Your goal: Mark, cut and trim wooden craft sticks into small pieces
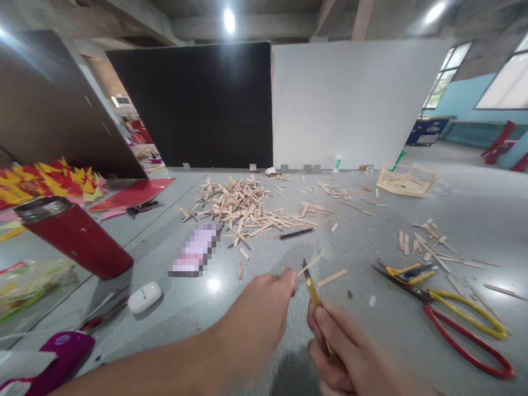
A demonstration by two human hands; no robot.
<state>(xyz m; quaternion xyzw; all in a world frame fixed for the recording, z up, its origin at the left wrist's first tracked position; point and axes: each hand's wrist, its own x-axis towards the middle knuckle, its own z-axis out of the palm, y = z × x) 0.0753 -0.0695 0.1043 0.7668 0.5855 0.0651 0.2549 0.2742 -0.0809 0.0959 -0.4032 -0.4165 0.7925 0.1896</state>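
Note:
Between the fingertips of my left hand (264,302) is a thin wooden stick (311,264), its free end pointing up and to the right. My right hand (340,344) grips a yellow utility knife (312,291), blade up. The blade appears to meet or pass close by the stick; whether it touches I cannot tell. Just behind the knife a flat wooden stick (332,278) lies on the grey table (165,341). Farther back is a black pen (297,233) in front of a heap of wooden sticks (239,203).
Red-and-yellow-handled shears (466,324) and another cutter (418,271) lie at right, near scattered sticks. A small wooden frame (407,181) stands behind. Leftward are a phone (196,250), a white case (144,297), a red flask (78,236) and a purple tool (61,357).

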